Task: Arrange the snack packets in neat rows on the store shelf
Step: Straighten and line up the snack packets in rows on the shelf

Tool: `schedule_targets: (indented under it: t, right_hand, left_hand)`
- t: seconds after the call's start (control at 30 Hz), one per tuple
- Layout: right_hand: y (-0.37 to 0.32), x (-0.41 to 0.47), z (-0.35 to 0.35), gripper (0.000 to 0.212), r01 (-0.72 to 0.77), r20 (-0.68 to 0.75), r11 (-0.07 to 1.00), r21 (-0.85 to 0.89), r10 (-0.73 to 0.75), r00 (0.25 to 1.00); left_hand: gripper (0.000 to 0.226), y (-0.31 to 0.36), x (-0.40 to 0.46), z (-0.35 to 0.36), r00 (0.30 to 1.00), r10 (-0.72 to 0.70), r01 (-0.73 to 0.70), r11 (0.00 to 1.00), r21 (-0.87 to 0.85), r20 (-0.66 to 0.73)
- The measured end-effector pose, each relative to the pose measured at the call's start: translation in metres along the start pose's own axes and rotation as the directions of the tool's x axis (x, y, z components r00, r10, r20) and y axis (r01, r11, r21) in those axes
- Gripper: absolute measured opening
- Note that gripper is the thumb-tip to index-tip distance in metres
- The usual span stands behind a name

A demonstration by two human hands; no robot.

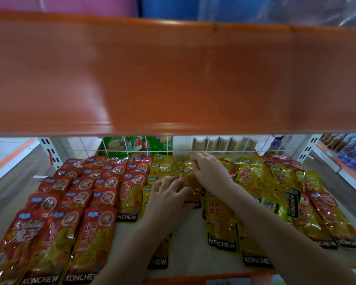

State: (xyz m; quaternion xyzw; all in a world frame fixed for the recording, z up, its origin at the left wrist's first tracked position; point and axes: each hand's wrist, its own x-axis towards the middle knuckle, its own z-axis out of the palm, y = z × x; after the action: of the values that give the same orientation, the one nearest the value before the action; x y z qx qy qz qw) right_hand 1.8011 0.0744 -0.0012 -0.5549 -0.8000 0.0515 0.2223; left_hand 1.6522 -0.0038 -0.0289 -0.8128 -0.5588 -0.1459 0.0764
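Head view looks down under an orange upper shelf [173, 79] onto a pale shelf board [185, 243] covered with snack packets. Along the board's left edge lie red packets [74, 202] in overlapping rows that run from the front edge to the back, the nearest three showing the word KONCHEW at their lower ends. Just right of them, near the middle of the board, yellow packets [162, 169] lie in a short column toward the back.

Both bare forearms reach in from the front edge. The left hand [169, 198] rests palm down on the yellow packets at the middle, its fingers spread and lightly bent over the top of one; whether they pinch it or only press on it cannot be told. The right hand [210, 173] sits just beyond and to the right, closer to the back edge, fingers curled at the top of a yellow packet [185, 171] in the same column, apparently pinching its upper edge.

Right of the hands, more yellow packets [255, 182] lie loose and tilted at mixed angles, some overlapping. Along the right edge lie further red packets [327, 219]. Behind the back edge stands a white wire grille [144, 150], with green packs [132, 145] behind it.
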Motion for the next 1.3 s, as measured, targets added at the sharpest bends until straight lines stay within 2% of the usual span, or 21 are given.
schedule_targets:
  t: [0.13,0.5,0.67,0.8,0.97,1.07,1.2,1.3]
  right_hand:
    - [-0.001,-0.012,-0.001,0.026,0.020,0.089,0.998,-0.058,-0.014,0.996]
    - [-0.006,-0.015,0.000,0.035,-0.039,0.094,0.998,-0.052,0.043,0.995]
    - [-0.011,-0.016,-0.005,0.023,-0.037,0.035,0.999,0.024,0.036,0.999]
    - [-0.017,-0.019,-0.018,0.027,-0.033,-0.083,0.987,0.158,0.046,0.995]
    - [-0.011,-0.041,-0.044,0.023,-0.066,-0.153,0.983,0.169,0.092,0.984]
    - [0.000,-0.064,-0.056,0.023,-0.124,-0.138,0.981,0.149,0.145,0.980]
    - [0.019,-0.093,-0.060,0.024,-0.177,-0.121,0.982,0.063,0.184,0.975]
    - [0.026,-0.109,-0.046,0.021,-0.145,-0.170,0.984,0.107,0.162,0.972]
  left_hand:
    - [0.035,0.001,0.000,0.001,1.000,0.004,-0.005,1.000,0.029,0.029]
    - [0.038,0.002,0.001,0.001,1.000,0.009,-0.009,1.000,0.008,0.017]
    - [0.037,0.002,0.001,0.001,1.000,0.014,-0.014,1.000,0.000,-0.003]
    - [0.027,0.003,0.002,0.000,0.998,-0.011,0.009,0.999,-0.033,-0.062]
    - [0.038,0.003,0.003,-0.007,0.998,-0.045,0.037,0.985,-0.168,-0.048]
    - [0.034,0.009,0.005,-0.020,0.997,-0.051,0.037,0.973,-0.229,-0.058]
    - [0.028,0.028,0.011,-0.039,0.999,-0.026,0.031,0.966,-0.256,0.023]
    - [0.026,0.049,0.013,-0.036,0.992,-0.076,0.098,0.969,-0.226,0.104]
